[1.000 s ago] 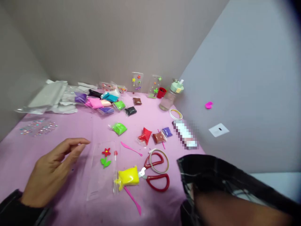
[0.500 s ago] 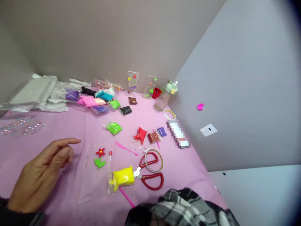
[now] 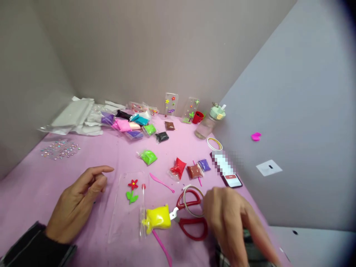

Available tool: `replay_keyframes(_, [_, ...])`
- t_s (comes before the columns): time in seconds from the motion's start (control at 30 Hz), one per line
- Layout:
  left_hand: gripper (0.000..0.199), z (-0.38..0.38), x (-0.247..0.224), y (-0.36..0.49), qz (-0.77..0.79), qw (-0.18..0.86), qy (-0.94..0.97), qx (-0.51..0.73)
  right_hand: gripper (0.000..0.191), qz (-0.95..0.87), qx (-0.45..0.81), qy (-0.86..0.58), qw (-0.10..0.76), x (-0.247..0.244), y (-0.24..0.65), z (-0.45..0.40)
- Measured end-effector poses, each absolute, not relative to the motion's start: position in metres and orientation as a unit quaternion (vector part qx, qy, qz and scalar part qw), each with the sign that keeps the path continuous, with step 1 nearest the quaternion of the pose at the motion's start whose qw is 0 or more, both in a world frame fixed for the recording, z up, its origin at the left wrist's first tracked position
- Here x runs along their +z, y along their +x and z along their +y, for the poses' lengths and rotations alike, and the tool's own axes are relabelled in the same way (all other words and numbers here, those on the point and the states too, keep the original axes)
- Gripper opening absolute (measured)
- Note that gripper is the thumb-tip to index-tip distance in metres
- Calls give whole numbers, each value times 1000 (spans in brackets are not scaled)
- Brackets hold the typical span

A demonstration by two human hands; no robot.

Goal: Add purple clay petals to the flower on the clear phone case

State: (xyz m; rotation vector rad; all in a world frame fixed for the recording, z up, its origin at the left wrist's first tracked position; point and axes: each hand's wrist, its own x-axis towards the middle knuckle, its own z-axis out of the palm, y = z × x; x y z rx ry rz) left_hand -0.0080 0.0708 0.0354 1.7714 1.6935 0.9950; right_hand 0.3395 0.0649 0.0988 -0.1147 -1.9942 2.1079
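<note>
My left hand (image 3: 80, 202) hovers at the left of a clear plastic phone case (image 3: 122, 222). Its index finger is stretched out, the others are curled, and nothing is in it. On the case sits a red clay flower (image 3: 133, 184) with a green stem and leaves (image 3: 131, 197). A yellow clay packet (image 3: 158, 217) overlaps the case's right edge and covers the scissors' blades. My right hand (image 3: 229, 222), smeared by motion, is just right of the red-handled scissors (image 3: 194, 231) and a tape roll (image 3: 185, 198); its fingertips are unclear.
Behind lie a pink modelling knife (image 3: 161, 182) and green (image 3: 148, 157), red (image 3: 178, 167) and brown (image 3: 195, 171) clay packets. A phone (image 3: 233, 181) rests near the right wall. A bottle (image 3: 205, 126), a red cup (image 3: 198, 117) and decorated cases (image 3: 171, 104) stand at the back.
My right hand has come into view at the lower right, where a plaid sleeve showed before. The whole view has shifted, while my left hand keeps its place beside the case.
</note>
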Motion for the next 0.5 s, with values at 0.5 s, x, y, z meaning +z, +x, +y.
replay_keyframes(0.5, [42,77,11,-16,649,232,642,336,41,-680,707,-193,40,63,291,61])
